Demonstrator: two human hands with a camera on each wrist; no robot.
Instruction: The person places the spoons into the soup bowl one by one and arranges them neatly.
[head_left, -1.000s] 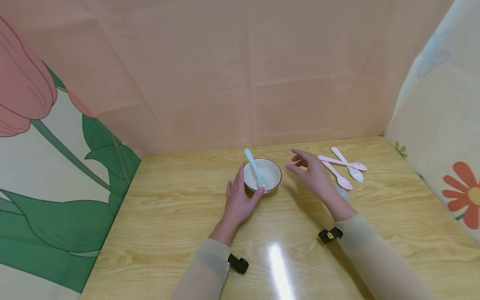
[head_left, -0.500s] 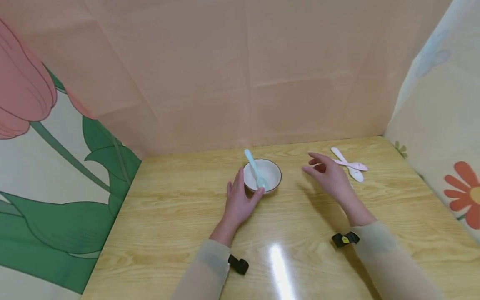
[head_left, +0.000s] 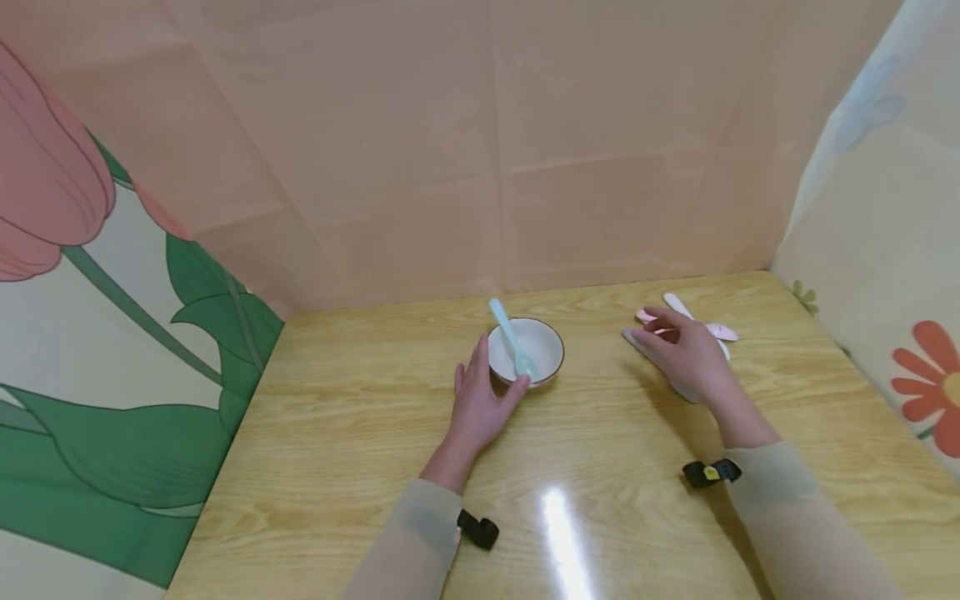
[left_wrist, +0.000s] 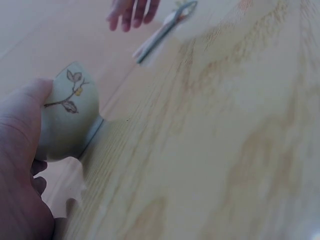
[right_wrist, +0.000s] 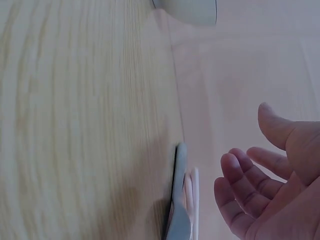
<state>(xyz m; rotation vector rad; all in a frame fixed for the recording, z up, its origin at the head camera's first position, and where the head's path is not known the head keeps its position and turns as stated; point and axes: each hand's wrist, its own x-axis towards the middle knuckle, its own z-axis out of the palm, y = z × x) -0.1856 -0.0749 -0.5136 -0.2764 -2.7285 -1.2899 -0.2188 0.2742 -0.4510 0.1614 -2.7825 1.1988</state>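
My left hand [head_left: 477, 408] holds the side of a small white bowl [head_left: 546, 346] with a dark rim, thumb at the near edge and fingers along the left. In the left wrist view the bowl [left_wrist: 72, 117] shows a leafy branch print. A light blue spoon [head_left: 508, 329] leans inside it, its handle sticking out over the far rim. My right hand [head_left: 684, 348] hovers over a grey spoon [head_left: 630, 336] on the table, partly hidden under the hand. In the right wrist view the fingers are loosely bent, apart from the grey spoon [right_wrist: 179, 222], with nothing in them.
Beyond my right hand, a white spoon [head_left: 677, 304] and a pink spoon [head_left: 722, 332] lie crossed on the wooden table [head_left: 360, 408], partly covered by the hand. A pinkish backdrop [head_left: 390, 167] stands behind the table, with flower-printed panels at both sides.
My right hand has moved right, from beside the bowl to above the spoons, and the grey spoon's handle now shows past its fingertips. My left hand and the bowl have stayed put.
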